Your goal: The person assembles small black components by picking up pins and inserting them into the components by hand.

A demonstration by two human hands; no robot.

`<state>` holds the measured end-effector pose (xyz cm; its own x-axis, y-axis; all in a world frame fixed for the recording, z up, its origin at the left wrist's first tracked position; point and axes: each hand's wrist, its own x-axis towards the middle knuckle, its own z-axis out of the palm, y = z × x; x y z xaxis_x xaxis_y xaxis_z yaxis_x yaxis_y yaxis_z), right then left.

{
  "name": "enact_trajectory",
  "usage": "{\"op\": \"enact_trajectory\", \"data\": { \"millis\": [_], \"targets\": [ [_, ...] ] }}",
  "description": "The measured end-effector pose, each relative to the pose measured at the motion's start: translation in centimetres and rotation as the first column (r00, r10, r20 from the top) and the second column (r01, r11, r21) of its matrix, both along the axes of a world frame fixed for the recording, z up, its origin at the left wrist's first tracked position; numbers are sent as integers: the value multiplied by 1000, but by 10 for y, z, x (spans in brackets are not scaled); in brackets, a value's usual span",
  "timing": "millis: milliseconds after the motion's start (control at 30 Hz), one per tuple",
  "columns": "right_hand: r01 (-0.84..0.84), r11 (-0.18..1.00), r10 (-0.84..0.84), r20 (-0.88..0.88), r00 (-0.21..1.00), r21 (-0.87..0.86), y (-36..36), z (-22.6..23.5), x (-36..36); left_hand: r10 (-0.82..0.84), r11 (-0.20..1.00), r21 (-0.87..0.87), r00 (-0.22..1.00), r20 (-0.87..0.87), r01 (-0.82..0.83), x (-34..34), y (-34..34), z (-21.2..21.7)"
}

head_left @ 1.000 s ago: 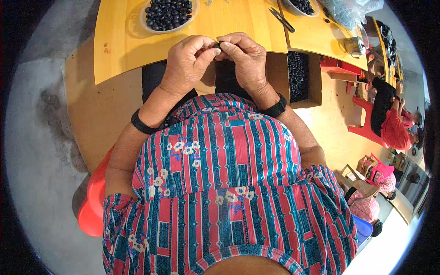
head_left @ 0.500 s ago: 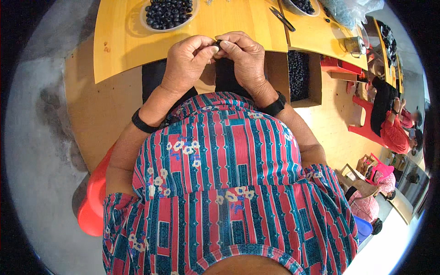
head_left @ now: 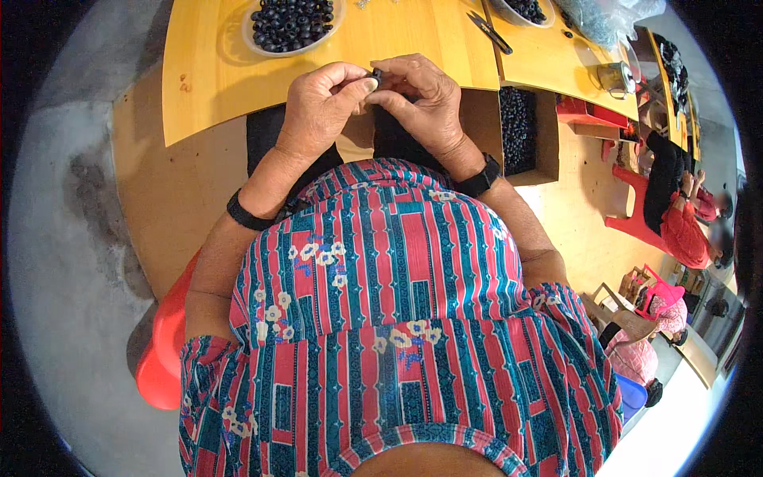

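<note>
My left hand [head_left: 324, 103] and my right hand [head_left: 421, 99] meet at the near edge of the yellow table [head_left: 207, 71], fingertips pinched together on a small black part [head_left: 377, 75] held between them. The part is mostly hidden by the fingers. A round clear dish of small black ring-shaped parts [head_left: 291, 20] stands on the table just beyond my left hand. Both wrists wear black bands.
A cardboard box of black parts [head_left: 520, 127] sits under the table to my right. Scissors [head_left: 491, 32], a second dish [head_left: 524, 9] and a metal cup [head_left: 613, 77] lie farther right. A seated person in red [head_left: 683, 222] is at the right. I sit on a red stool [head_left: 163, 350].
Both hands stay joined at the table edge; only the fingertips shift slightly on the small part.
</note>
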<state>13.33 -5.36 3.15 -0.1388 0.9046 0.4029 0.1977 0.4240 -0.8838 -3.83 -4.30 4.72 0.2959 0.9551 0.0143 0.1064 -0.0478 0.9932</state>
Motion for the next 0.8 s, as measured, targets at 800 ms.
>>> {"op": "enact_trajectory", "data": {
  "millis": [800],
  "targets": [
    [40, 896, -150, -217, 965, -442, 1, 3, -9, 113, 917, 398, 949, -295, 14, 0, 5, -2]
  ]
}}
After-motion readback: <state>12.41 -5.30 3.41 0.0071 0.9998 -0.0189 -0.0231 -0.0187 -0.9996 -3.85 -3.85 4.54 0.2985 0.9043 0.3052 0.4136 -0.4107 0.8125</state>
